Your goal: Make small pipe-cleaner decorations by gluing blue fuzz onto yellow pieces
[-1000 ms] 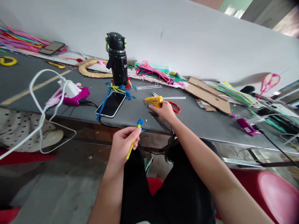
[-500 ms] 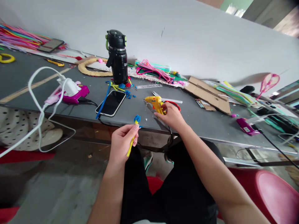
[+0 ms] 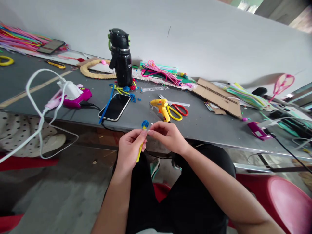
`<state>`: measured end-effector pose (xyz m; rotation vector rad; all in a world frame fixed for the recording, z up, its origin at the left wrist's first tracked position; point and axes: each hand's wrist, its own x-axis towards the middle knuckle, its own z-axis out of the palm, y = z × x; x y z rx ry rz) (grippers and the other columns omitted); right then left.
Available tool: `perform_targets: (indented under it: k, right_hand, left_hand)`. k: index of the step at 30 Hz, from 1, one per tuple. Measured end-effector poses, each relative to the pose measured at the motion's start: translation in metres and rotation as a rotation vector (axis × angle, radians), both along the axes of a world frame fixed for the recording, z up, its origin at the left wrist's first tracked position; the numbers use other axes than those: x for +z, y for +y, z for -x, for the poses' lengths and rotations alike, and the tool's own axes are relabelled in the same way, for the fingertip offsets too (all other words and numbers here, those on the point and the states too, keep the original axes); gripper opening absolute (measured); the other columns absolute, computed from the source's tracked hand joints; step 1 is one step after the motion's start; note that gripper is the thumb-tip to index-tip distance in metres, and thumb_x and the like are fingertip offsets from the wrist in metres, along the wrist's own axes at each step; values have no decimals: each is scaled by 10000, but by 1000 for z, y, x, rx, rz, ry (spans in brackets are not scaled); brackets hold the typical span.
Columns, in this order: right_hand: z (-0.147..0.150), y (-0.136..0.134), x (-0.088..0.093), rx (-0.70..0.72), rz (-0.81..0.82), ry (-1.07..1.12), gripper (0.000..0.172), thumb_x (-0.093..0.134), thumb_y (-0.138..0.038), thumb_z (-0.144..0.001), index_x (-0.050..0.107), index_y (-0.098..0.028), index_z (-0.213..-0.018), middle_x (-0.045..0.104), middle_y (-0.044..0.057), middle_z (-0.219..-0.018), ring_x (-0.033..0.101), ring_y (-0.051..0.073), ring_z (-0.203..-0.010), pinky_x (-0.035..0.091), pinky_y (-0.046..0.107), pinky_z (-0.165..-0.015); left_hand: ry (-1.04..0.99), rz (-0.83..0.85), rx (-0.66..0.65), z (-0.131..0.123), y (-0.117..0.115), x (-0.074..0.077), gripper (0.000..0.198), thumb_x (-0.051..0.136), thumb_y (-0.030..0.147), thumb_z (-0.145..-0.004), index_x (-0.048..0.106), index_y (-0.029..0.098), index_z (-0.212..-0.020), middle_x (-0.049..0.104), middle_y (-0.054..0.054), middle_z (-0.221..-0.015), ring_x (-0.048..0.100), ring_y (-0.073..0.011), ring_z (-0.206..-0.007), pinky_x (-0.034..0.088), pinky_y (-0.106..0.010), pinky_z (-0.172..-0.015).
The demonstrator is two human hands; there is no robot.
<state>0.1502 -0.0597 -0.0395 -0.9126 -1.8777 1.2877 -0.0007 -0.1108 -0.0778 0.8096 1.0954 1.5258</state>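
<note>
In front of the table edge, my left hand (image 3: 130, 146) pinches a pipe-cleaner flower (image 3: 145, 124) by its yellow stem, just below the curled blue head. The stem's lower end sticks out beneath my fingers. My right hand (image 3: 170, 135) has thumb and forefinger closed together right beside the stem's top; what they pinch is hidden. Beyond it on the table lies a yellow glue gun (image 3: 161, 106), its nozzle toward the left. Scissors (image 3: 179, 112) with red and yellow handles rest against its right side.
A phone (image 3: 115, 107) with a blue pipe cleaner (image 3: 106, 105) across it lies left of the glue gun. Behind stands a black bottle (image 3: 123, 65). Cardboard (image 3: 218, 97) lies at right, a purple power adapter (image 3: 79, 97) with white cables at left.
My right hand has let go of the glue gun, leaving it on the table, and has come left and nearer to meet my left hand at the flower.
</note>
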Motion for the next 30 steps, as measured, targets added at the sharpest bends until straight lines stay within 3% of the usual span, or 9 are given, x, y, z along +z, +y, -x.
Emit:
perform_targets:
  k: [8,14,21,30]
  right_hand:
    - [0,3,-1,50,170,114,269,729,-417,-827,660,-159,-854,634,1,-765,555,106,-686,469,249,-645]
    - [0,6,-2,31,214,95,297,764,-430,-782,667,-154,-836,637,-3,-731,560,104,-653,483,248,-633]
    - [-12,11,6,42,95,0,248,655,-391,-889,658,-148,-941,628,18,-805,571,107,-702,488,257,-664]
    - [-15,15,7,9,-31,-103,257,677,-419,-863,679,-167,-911,675,31,-840,564,120,-713,473,268,-669]
  left_hand:
    - [-55,-32,-79,0,0,-2,182,736,321,-826,699,147,-792,552,26,-564,468,-49,-454,349,-172,-431]
    - [-37,10,-31,0,0,0,192,755,323,-796,690,147,-753,563,25,-576,470,-53,-436,358,-178,-406]
    - [95,62,36,1,-1,5,220,765,354,-783,719,139,-780,590,7,-598,509,-71,-457,404,-178,-408]
    - [216,84,33,-1,-1,2,203,775,345,-758,751,152,-814,581,9,-564,484,-80,-439,360,-183,-387]
